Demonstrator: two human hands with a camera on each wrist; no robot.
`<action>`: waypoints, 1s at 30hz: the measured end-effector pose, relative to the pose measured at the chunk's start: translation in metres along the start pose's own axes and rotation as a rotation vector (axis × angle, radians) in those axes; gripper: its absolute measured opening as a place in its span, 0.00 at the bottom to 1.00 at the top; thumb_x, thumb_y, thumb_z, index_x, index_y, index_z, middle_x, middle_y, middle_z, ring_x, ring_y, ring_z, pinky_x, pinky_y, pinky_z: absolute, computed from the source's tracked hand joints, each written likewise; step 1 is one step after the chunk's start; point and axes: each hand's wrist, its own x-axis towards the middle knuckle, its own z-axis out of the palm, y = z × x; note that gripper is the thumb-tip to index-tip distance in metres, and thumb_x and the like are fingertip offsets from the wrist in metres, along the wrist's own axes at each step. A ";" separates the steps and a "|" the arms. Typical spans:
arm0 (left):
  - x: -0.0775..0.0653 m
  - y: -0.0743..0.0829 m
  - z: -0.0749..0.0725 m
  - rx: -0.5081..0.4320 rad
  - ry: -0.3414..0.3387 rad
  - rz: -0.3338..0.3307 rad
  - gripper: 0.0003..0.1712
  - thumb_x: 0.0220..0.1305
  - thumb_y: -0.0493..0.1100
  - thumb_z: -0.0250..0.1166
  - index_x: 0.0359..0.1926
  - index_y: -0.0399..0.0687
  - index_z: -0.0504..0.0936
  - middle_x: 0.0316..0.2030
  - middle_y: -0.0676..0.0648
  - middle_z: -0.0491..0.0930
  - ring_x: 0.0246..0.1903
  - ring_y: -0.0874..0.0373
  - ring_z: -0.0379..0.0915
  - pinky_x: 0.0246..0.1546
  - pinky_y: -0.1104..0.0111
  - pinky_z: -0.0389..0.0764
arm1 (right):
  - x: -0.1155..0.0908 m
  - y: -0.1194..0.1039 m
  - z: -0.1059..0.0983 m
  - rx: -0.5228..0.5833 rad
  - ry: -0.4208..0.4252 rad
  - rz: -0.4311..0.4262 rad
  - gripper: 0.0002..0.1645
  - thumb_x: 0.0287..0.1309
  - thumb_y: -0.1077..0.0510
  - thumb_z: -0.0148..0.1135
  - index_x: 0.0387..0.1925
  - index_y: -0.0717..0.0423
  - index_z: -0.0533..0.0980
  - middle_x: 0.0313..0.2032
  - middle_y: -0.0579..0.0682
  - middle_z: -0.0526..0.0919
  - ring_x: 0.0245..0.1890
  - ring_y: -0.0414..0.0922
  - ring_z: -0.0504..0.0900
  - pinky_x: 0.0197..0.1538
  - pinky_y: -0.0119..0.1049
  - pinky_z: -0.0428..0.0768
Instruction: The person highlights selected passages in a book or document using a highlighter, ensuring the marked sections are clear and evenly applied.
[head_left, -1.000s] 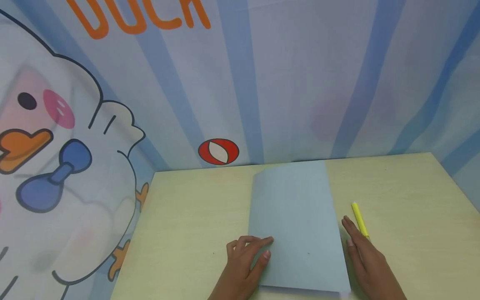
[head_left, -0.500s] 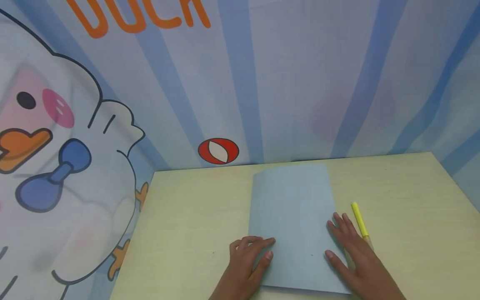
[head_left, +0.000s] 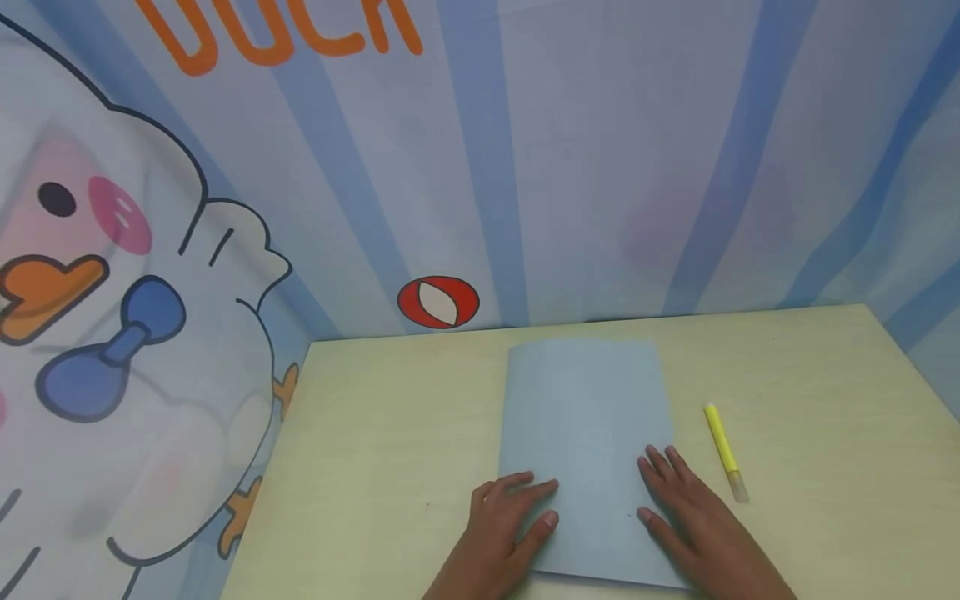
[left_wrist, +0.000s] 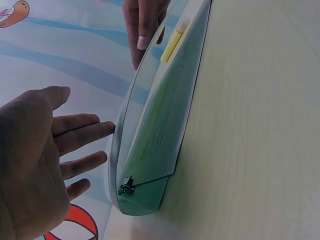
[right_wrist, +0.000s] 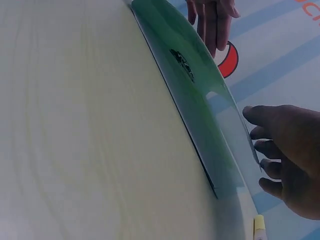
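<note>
A pale blue-grey folder or booklet (head_left: pixel 585 408) lies on the table, its upper sheet bulging up. Beneath that sheet a greenish inside (left_wrist: pixel 147 200) shows in the left wrist view, with a small dark patch (left_wrist: pixel 126 186) too blurred to make out. Fingers spread, my left hand (head_left: pixel 504 529) rests at the folder's left side near its lower corner. On the opposite edge lies my right hand (head_left: pixel 697 517), its fingers extended over the top sheet. Neither hand grips anything. To the right of the folder is a yellow marker (head_left: pixel 723 446), apart from my right hand.
The pale wooden table (head_left: pixel 390 433) ends at a cloth backdrop (head_left: pixel 585 167) with blue stripes. A printed duck (head_left: pixel 187 375) covers the backdrop at the left, and a red-and-white printed ball (head_left: pixel 438 302) sits just above the table's back edge.
My right hand has moved left from beside the folder onto its right edge, uncovering the marker. My left hand has shifted slightly right. The folder's far edge appears lower and nearer.
</note>
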 end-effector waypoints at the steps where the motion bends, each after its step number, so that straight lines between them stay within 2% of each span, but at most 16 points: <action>1: 0.000 0.000 0.000 0.000 -0.015 -0.012 0.27 0.72 0.61 0.40 0.63 0.60 0.70 0.59 0.60 0.70 0.64 0.60 0.54 0.58 0.51 0.55 | 0.000 0.001 0.002 -0.005 -0.008 -0.002 0.40 0.64 0.34 0.47 0.71 0.46 0.57 0.71 0.46 0.54 0.70 0.47 0.45 0.61 0.55 0.61; 4: -0.001 -0.001 0.001 0.029 -0.019 0.007 0.27 0.71 0.62 0.42 0.64 0.61 0.70 0.60 0.59 0.69 0.64 0.59 0.54 0.57 0.52 0.58 | -0.001 0.004 0.007 -0.012 -0.024 -0.010 0.40 0.64 0.34 0.48 0.71 0.48 0.58 0.71 0.48 0.54 0.70 0.48 0.46 0.61 0.54 0.61; 9: 0.000 -0.008 0.002 0.139 0.043 0.147 0.26 0.71 0.56 0.48 0.66 0.58 0.68 0.64 0.57 0.66 0.65 0.54 0.54 0.55 0.52 0.60 | 0.000 0.006 0.012 -0.032 -0.023 -0.018 0.41 0.63 0.35 0.49 0.70 0.52 0.59 0.70 0.51 0.56 0.69 0.50 0.49 0.61 0.54 0.62; 11: 0.001 -0.010 0.002 0.182 0.050 0.171 0.27 0.71 0.56 0.48 0.68 0.58 0.66 0.67 0.55 0.62 0.67 0.52 0.50 0.55 0.51 0.60 | 0.001 0.006 0.013 -0.038 -0.025 -0.019 0.41 0.63 0.35 0.49 0.70 0.53 0.59 0.70 0.52 0.57 0.69 0.50 0.49 0.61 0.53 0.61; 18: 0.005 -0.014 0.004 0.254 -0.020 0.110 0.36 0.69 0.62 0.47 0.72 0.54 0.56 0.73 0.51 0.46 0.70 0.49 0.36 0.60 0.47 0.53 | 0.000 0.006 0.013 -0.049 -0.027 -0.018 0.41 0.63 0.36 0.50 0.69 0.54 0.60 0.70 0.53 0.57 0.69 0.52 0.50 0.61 0.53 0.61; 23: 0.006 -0.015 0.008 0.315 -0.056 0.083 0.37 0.69 0.63 0.46 0.73 0.54 0.55 0.72 0.50 0.47 0.70 0.49 0.35 0.61 0.45 0.52 | 0.000 0.004 0.012 -0.046 -0.032 -0.017 0.41 0.63 0.36 0.51 0.69 0.54 0.60 0.70 0.52 0.57 0.69 0.51 0.50 0.61 0.54 0.61; 30: 0.007 -0.016 0.011 0.330 -0.079 0.058 0.36 0.69 0.63 0.46 0.72 0.55 0.56 0.72 0.51 0.47 0.70 0.49 0.36 0.61 0.45 0.52 | 0.001 0.004 0.013 -0.053 -0.033 -0.020 0.40 0.62 0.38 0.53 0.68 0.56 0.61 0.69 0.54 0.59 0.68 0.53 0.53 0.61 0.54 0.62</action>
